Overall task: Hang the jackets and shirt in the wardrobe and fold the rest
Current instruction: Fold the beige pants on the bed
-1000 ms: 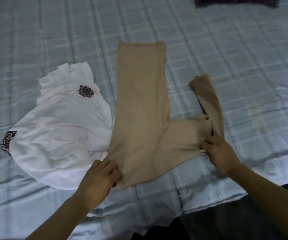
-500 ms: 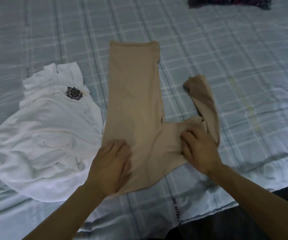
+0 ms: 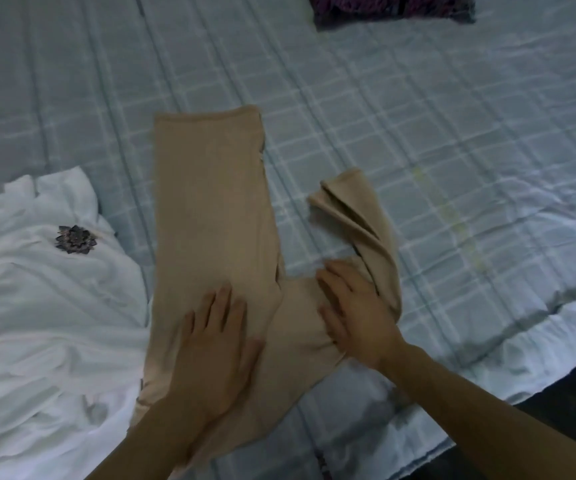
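- At the near edge of the bed lies the tan garment [image 3: 210, 209], its long panel flat, a loose sleeve-like flap [image 3: 359, 216] turned up at its right
- the left hand [image 3: 215, 344] presses flat on the panel, fingers straight, likely to pin it
- the right hand [image 3: 355, 310] lies on the bunched part, fingers spread, apparently smoothing before a fold
- a white garment [image 3: 44, 306] touches its left side; dark cloth [image 3: 394, 8] sits well apart on the checked bedsheet [image 3: 452, 133]

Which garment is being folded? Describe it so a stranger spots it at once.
On the checked bedsheet, look in the middle, right of the crumpled white top. It is the flat tan garment under both hands, the only tan piece.
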`<action>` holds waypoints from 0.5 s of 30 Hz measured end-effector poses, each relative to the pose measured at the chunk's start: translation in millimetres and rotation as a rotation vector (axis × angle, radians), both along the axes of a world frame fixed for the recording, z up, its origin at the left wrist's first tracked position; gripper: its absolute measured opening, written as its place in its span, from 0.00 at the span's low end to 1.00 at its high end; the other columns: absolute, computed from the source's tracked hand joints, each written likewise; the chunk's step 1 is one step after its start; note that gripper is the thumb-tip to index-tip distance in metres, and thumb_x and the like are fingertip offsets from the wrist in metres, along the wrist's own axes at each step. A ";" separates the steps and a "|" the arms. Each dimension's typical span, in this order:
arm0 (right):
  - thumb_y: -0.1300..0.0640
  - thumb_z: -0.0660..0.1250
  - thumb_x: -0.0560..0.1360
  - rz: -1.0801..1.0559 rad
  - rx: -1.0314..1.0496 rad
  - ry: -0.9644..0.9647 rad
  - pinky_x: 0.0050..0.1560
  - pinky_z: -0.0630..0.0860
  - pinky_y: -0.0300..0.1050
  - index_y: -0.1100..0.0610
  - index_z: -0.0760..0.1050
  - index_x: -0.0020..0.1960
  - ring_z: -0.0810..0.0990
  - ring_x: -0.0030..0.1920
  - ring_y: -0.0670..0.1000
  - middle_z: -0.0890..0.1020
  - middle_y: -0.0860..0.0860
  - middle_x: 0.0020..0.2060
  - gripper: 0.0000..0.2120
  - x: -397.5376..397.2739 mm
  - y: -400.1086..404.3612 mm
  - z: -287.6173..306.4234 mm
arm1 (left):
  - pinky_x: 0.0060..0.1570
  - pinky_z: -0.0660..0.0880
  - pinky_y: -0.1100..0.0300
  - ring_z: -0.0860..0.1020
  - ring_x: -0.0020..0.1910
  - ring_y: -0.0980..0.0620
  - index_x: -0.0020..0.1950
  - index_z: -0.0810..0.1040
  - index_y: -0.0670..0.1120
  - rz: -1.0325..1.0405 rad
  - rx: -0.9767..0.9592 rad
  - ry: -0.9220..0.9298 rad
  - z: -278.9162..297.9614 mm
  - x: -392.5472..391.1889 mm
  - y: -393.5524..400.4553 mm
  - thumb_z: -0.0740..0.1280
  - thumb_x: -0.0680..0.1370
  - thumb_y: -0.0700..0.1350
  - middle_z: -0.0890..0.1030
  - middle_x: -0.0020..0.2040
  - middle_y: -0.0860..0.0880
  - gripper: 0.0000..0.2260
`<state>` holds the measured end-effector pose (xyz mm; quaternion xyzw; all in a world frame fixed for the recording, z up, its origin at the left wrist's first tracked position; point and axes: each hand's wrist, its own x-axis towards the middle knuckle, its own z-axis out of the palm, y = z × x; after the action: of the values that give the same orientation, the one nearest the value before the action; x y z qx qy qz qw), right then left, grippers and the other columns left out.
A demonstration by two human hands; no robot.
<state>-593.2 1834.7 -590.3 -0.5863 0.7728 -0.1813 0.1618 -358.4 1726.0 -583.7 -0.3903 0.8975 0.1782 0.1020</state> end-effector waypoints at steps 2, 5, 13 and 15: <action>0.54 0.64 0.76 -0.079 -0.188 0.070 0.66 0.71 0.52 0.60 0.75 0.65 0.73 0.65 0.57 0.74 0.58 0.66 0.20 -18.2 -7.4 15.1 | 0.65 0.71 0.43 0.71 0.68 0.36 0.67 0.75 0.44 0.046 -0.048 0.134 10.7 -17.8 -0.1 0.52 0.80 0.58 0.72 0.71 0.38 0.26; 0.56 0.73 0.71 -0.281 -0.197 0.106 0.61 0.70 0.54 0.58 0.74 0.66 0.71 0.64 0.58 0.73 0.58 0.65 0.25 -47.8 -24.2 29.1 | 0.64 0.69 0.47 0.72 0.65 0.39 0.61 0.78 0.45 0.051 -0.094 0.280 19.8 -51.3 -1.4 0.55 0.79 0.54 0.75 0.66 0.41 0.19; 0.47 0.74 0.70 -0.287 0.112 0.115 0.54 0.73 0.54 0.54 0.69 0.66 0.72 0.56 0.57 0.73 0.56 0.59 0.29 -94.1 -66.0 19.2 | 0.54 0.72 0.52 0.76 0.52 0.46 0.55 0.81 0.44 0.025 0.137 0.414 17.9 -145.9 -6.8 0.62 0.79 0.47 0.81 0.51 0.47 0.12; 0.44 0.73 0.70 -0.260 0.134 0.082 0.53 0.73 0.54 0.54 0.69 0.66 0.72 0.54 0.56 0.73 0.54 0.58 0.29 -98.3 -70.5 14.8 | 0.56 0.71 0.55 0.76 0.54 0.48 0.60 0.79 0.45 0.090 0.257 0.414 12.7 -162.1 -7.6 0.63 0.81 0.46 0.80 0.54 0.48 0.11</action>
<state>-691.5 1764.2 -575.5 -0.4762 0.8585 -0.1247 0.1440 -520.5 1718.4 -571.0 -0.3690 0.8509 0.3713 -0.0434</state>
